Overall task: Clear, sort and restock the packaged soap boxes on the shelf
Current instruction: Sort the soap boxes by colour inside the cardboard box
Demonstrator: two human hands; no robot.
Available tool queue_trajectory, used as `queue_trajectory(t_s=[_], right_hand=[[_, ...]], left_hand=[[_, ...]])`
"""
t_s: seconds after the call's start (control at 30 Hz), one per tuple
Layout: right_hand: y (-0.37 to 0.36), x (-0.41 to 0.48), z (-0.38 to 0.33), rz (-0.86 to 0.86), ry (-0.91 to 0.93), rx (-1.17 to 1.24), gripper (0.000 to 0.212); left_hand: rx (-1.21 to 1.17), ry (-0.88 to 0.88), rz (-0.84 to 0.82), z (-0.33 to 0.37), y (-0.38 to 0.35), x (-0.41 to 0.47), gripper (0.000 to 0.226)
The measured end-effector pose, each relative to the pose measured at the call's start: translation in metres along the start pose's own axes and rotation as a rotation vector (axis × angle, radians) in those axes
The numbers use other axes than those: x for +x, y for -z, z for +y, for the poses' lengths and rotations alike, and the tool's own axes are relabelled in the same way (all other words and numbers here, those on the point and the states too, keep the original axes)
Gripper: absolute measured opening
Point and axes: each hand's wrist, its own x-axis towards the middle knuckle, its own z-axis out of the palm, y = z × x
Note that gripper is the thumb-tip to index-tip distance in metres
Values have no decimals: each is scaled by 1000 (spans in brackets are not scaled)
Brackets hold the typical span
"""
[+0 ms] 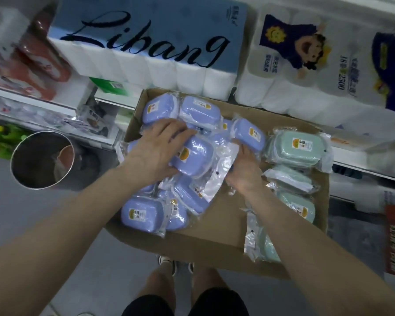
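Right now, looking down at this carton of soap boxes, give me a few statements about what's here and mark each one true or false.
1. The purple soap boxes lie to the left of the green soap boxes in the cardboard carton. True.
2. The green soap boxes are unwrapped. False: each is sealed in a clear plastic bag.
3. The left hand rests on the green soap boxes. False: it grips a purple soap box between thumb and fingers.
4. A round metal bin stands to the left of the cardboard carton. True.
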Motion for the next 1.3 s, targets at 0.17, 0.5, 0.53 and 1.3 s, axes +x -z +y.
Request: queue_trajectory(t_s=[0.17, 0.5, 0.53, 1.3], right_hand=[[18, -19, -12, -20, -180, 125, 96], [7, -60, -73, -332, 28, 24, 81], [4, -57, -78, -338, 48, 8, 79], [14, 46, -80, -149, 174, -78, 79]], left_hand=[[71, -18, -159, 21, -6, -84, 105], [-35, 449, -449, 0, -35, -150, 102], [-65, 471, -470, -1, -38, -152, 103], [-105, 55, -229, -71, -48, -55, 94]])
